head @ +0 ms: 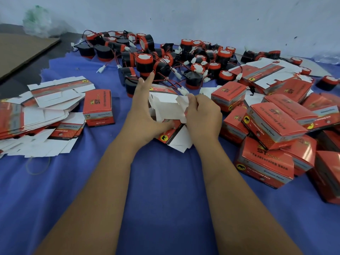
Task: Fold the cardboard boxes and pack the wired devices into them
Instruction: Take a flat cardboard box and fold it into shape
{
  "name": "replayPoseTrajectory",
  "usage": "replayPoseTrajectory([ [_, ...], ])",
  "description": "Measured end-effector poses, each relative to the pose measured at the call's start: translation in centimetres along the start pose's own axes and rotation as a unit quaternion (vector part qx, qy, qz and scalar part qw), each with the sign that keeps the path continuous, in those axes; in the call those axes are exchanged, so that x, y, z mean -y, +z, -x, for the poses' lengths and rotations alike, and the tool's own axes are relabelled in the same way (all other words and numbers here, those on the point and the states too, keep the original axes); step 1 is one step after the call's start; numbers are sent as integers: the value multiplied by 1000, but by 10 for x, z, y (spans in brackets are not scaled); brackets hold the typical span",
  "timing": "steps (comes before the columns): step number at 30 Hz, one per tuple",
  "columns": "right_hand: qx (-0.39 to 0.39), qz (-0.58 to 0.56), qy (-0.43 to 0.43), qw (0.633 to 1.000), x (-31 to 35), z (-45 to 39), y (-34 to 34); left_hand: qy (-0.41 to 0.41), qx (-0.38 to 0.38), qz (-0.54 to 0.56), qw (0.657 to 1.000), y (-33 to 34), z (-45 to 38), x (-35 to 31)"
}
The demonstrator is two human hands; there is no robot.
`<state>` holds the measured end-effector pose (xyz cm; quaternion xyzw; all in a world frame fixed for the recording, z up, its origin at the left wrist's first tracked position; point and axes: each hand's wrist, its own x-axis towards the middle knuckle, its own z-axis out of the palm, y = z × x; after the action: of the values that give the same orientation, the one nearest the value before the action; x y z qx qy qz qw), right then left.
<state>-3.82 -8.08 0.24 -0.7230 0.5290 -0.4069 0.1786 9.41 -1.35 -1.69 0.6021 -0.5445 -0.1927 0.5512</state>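
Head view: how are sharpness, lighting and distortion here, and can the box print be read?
Head view: even, soft light, no hard shadows or glare; wide-angle stretch bends the forearms and edges; box being folded between left hand and right hand is slightly soft; large print on upright box is partly legible, small text blurred; far devices soft.

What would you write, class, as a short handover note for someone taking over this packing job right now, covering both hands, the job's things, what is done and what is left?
Left hand and right hand both grip a half-folded box, white flaps open, above the blue cloth.
Flat box blanks lie at left, one upright folded box beside them.
Loose wired devices are heaped at the back.
Done: a pile of closed boxes at right.
Left: finish this box, then fold and pack the rest.
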Motion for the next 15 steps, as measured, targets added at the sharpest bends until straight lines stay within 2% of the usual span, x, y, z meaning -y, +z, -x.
replayPoseTrajectory([
  [4,-31,-65,39,997,-2,-2,3,-9,23,2,1000,0,-3,3],
  [11,-79,-123,26,989,2,1,2,-7,9,13,1000,1,0,7],
  [15,-100,-149,29,983,3,2,-1,20,14,55,998,-3,1,1],
])
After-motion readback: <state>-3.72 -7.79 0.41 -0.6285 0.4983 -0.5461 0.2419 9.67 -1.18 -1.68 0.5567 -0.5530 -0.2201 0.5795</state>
